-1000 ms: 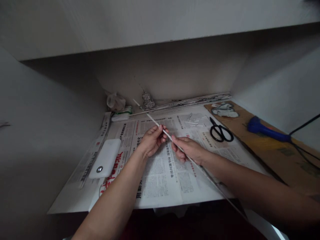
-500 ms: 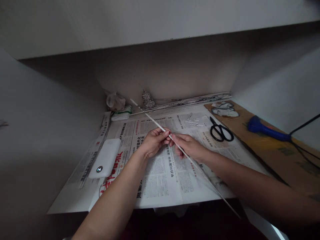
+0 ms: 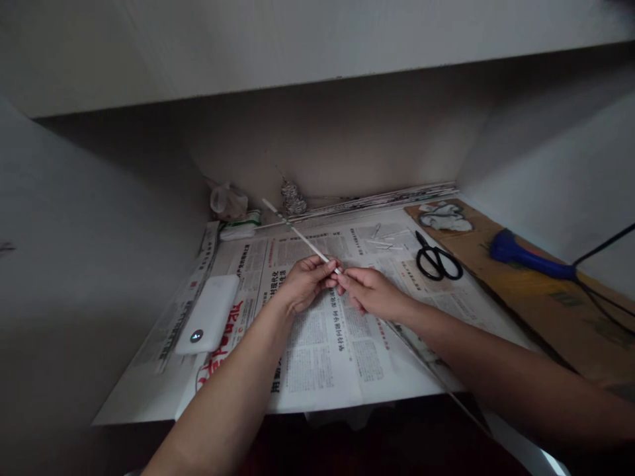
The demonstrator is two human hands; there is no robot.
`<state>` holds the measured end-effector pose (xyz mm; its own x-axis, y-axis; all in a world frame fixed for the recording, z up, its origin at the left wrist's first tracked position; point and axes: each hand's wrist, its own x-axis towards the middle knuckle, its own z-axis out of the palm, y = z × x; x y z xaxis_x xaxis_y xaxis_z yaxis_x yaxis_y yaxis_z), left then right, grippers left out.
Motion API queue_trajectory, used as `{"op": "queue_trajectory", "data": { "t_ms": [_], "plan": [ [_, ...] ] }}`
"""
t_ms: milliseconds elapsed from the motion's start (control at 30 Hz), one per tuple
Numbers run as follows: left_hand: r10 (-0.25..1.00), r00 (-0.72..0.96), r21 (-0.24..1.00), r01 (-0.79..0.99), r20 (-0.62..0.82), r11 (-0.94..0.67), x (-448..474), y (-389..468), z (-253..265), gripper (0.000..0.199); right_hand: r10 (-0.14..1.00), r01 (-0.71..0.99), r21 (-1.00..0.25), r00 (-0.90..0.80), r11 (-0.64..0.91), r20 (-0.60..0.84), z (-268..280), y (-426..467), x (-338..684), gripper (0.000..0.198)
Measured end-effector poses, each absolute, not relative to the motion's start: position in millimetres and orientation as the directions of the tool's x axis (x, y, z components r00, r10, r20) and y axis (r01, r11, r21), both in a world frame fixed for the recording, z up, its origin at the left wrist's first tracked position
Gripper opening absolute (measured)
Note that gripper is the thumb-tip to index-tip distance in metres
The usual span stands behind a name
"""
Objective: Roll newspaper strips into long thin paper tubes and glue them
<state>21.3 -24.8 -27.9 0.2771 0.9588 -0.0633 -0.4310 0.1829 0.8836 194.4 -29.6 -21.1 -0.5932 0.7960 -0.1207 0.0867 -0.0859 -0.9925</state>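
A thin white rolled-paper stick (image 3: 307,241) slants across the middle of the view, its far tip raised toward the back wall. My left hand (image 3: 308,283) is closed on it, thumb and fingers pinching its middle. Just to the right, my right hand (image 3: 374,291) pinches the same stick, fingertips almost touching those of my left hand. Part of the stick is hidden by my right hand; a thin length shows again below, running past the table's front edge beside my right forearm. Under both hands lie printed newspaper sheets (image 3: 312,357).
Black-handled scissors (image 3: 436,261) and short white pieces (image 3: 387,241) lie to the right. A blue corded tool (image 3: 533,258) and a crumpled cloth (image 3: 446,217) rest on cardboard (image 3: 560,311). A white power bank (image 3: 211,311) is at left. Long sticks (image 3: 387,198) line the back wall.
My right hand has turned over the stick, so the part that ran visibly across it is now hidden. The stick's far tip has shifted slightly right. My left hand has hardly moved.
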Motion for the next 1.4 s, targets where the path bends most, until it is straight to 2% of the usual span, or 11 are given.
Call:
{"op": "queue_trajectory", "data": {
  "t_ms": [133, 200, 333, 400, 533, 600, 767, 833, 1033, 1233, 1400],
  "plan": [
    [0.966, 0.247, 0.860, -0.474, -0.077, 0.190, 20, -25, -26, 0.022, 0.647, -0.033, -0.941, -0.734, -0.338, -0.207, -18, -29, 196, 0.037],
    [0.962, 0.261, 0.856, -0.476, -0.079, 0.200, 20, -25, -26, 0.022, 0.614, -0.057, -0.920, -0.760, -0.388, -0.212, -17, -29, 196, 0.037],
    [0.951, 0.295, 0.874, -0.433, -0.094, 0.221, 20, -25, -26, 0.022, 0.786, 0.053, -0.990, -0.602, -0.134, -0.139, -19, -29, 193, 0.038],
    [0.952, 0.290, 0.869, -0.440, -0.098, 0.224, 20, -25, -26, 0.022, 0.790, 0.058, -0.991, -0.599, -0.124, -0.134, -21, -28, 193, 0.038],
    [0.954, 0.288, 0.835, -0.501, -0.089, 0.229, 19, -25, -26, 0.021, 0.591, -0.105, -0.905, -0.787, -0.412, -0.177, -21, -28, 195, 0.036],
    [0.955, 0.285, 0.829, -0.513, -0.080, 0.222, 19, -25, -25, 0.022, 0.546, -0.122, -0.881, -0.820, -0.456, -0.170, -20, -28, 196, 0.035],
    [0.952, 0.298, 0.910, -0.371, -0.071, 0.184, 21, -26, -28, 0.026, 0.782, 0.070, -0.994, -0.613, -0.086, -0.111, -23, -29, 193, 0.036],
    [0.949, 0.310, 0.923, -0.344, -0.065, 0.175, 22, -26, -29, 0.026, 0.791, 0.103, -0.994, -0.605, -0.044, -0.098, -25, -28, 194, 0.037],
    [0.952, 0.306, 0.901, -0.406, -0.027, 0.156, 22, -26, -28, 0.025, 0.530, -0.122, -0.893, -0.836, -0.433, -0.143, -19, -28, 197, 0.036],
    [0.947, 0.321, 0.929, -0.344, -0.017, 0.134, 22, -27, -26, 0.023, 0.740, -0.012, -0.965, -0.644, -0.262, -0.193, -15, -26, 197, 0.036],
    [0.951, 0.308, 0.896, -0.425, 0.013, 0.125, 20, -27, -25, 0.022, 0.512, -0.142, -0.857, -0.845, -0.495, -0.156, -20, -27, 196, 0.032]
  ]
}}
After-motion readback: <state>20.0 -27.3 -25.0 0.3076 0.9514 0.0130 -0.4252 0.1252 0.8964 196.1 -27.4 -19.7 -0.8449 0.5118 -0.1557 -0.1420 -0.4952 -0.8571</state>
